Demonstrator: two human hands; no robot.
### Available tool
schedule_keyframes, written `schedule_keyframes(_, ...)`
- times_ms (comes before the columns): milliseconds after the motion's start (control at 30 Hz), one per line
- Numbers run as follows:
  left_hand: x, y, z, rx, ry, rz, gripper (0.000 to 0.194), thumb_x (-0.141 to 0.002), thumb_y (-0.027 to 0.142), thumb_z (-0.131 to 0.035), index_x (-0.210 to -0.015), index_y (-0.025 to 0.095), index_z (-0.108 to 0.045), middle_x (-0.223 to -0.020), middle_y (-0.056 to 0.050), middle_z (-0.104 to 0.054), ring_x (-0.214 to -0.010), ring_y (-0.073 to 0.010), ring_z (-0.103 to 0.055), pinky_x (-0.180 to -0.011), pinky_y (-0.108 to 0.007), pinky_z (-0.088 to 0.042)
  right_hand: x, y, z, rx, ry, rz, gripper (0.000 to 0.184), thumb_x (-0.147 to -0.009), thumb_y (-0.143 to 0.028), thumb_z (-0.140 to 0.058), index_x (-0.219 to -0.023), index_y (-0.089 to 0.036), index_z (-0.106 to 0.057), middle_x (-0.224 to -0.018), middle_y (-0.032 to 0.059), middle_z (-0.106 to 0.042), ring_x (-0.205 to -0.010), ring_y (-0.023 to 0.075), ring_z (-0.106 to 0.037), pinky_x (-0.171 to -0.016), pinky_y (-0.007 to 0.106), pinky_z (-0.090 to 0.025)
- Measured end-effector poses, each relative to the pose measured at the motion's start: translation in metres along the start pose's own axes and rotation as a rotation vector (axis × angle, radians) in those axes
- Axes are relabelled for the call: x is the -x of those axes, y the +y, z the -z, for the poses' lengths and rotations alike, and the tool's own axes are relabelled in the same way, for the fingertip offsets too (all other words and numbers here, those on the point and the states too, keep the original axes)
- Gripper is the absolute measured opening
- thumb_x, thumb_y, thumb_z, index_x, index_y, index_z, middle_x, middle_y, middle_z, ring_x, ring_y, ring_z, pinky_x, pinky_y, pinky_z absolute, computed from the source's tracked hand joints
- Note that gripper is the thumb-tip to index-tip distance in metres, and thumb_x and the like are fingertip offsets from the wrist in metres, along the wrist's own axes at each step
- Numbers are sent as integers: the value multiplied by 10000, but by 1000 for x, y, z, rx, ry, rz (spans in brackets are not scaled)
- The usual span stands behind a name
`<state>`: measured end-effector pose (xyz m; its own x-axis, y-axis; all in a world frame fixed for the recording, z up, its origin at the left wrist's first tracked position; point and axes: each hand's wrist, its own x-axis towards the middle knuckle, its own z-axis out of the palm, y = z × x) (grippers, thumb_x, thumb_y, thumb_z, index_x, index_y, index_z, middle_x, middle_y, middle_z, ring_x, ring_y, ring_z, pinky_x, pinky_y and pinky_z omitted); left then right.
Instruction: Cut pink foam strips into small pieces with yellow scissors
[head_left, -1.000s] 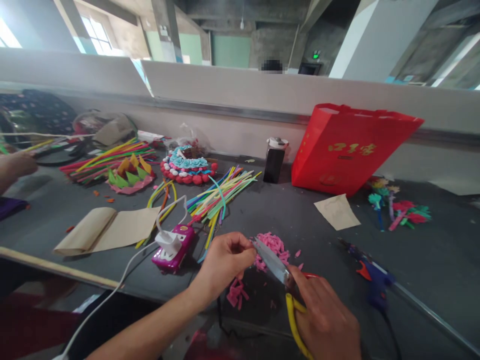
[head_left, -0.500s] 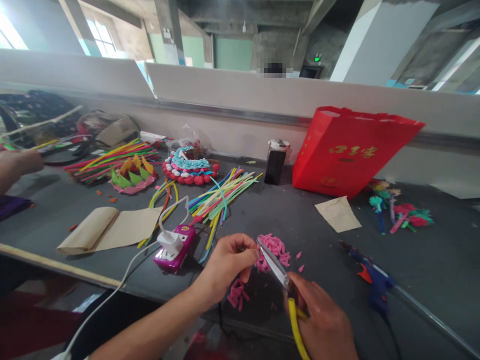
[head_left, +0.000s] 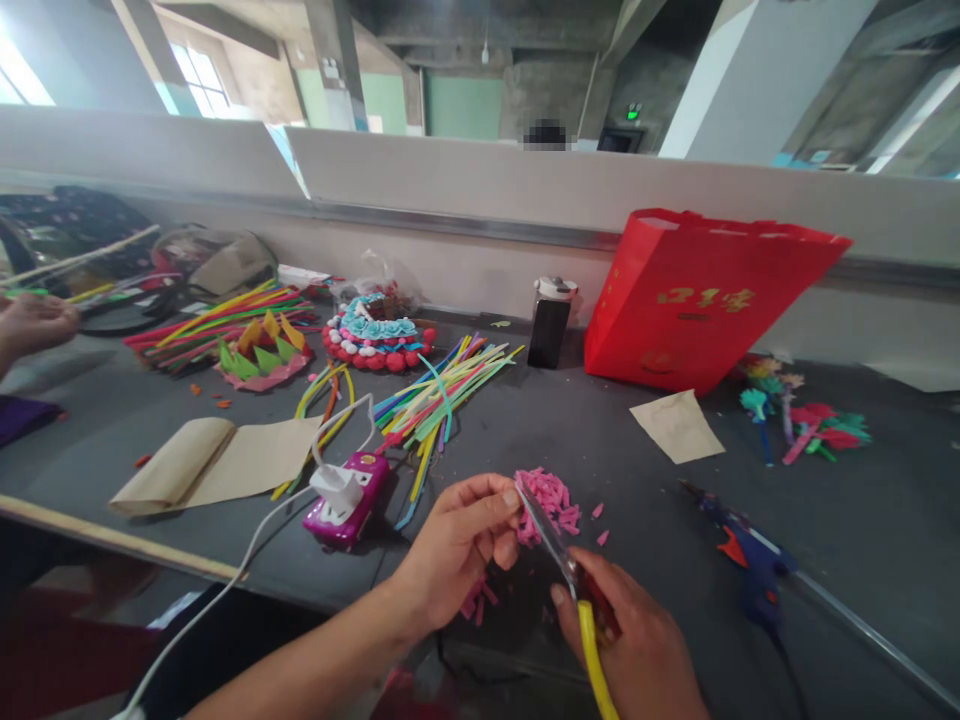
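My right hand [head_left: 634, 640] grips scissors [head_left: 553, 545] with a yellow handle, a dark red part showing under the fingers. Their blades point up and left, and the tips meet the fingertips of my left hand [head_left: 469, 535]. My left hand is closed in a pinch; what lies between its thumb and finger is too small to make out. Just behind the blades is a heap of short pink fuzzy pieces [head_left: 559, 495]. More pink pieces [head_left: 480, 600] lie near the table edge, partly hidden under my left hand.
A purple power socket [head_left: 360, 520] with a white cable stands left of my hands. Behind it lie colourful fuzzy stems [head_left: 450, 385]. At right are a glue gun [head_left: 750, 560], brown paper [head_left: 679, 428] and a red bag [head_left: 697, 310]. Another person's hand [head_left: 34, 325] shows far left.
My left hand has turned slightly, its fingers now curled more visibly below the thumb. The right thumb has come away from the scissors' pivot, showing the red handle part. The scissors have shifted slightly.
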<state>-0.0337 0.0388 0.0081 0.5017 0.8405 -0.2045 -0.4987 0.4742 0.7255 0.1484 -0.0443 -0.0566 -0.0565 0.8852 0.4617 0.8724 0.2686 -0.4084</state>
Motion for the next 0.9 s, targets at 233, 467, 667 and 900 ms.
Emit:
schedule_keyframes(233, 3, -9, -6, 147, -26, 0, 120, -808, 208, -670, -758, 122, -604, -624, 24, -548, -457, -38, -474, -478, -178, -361, 6, 1, -5, 32, 15, 17, 230, -889, -314, -520, -1084, -211, -588, -855, 30, -704, -735, 168, -694, -631, 250, -555)
schedule_keyframes(467, 4, -16, -7, 183, -11, -34, 87, -834, 186, -641, -787, 121, -607, -649, 26, -549, -474, -31, -469, -511, -178, -377, 11, 2, -9, 22, -9, 17, 243, -910, -311, -493, -1115, -201, -566, -841, 36, -698, -724, 168, -688, -635, 251, -553)
schedule_keyframes(667, 5, -17, -8, 169, -9, -42, 99, -837, 195, -642, -782, 120, -607, -662, 23, -549, -484, -27, -457, -523, -177, -376, 12, 2, -10, 24, -14, 24, 246, -919, -311, -488, -1101, -185, -595, -803, 36, -699, -686, 159, -688, -622, 235, -546)
schedule_keyframes(900, 5, -17, -10, 165, -5, -44, 94, -846, 185, -627, -787, 115, -608, -668, 18, -544, -486, -27, -454, -522, -176, -375, 11, -1, -6, -32, -26, -12, 240, -927, -312, -475, -1055, -180, -629, -713, 15, -683, -608, 137, -667, -571, 202, -515)
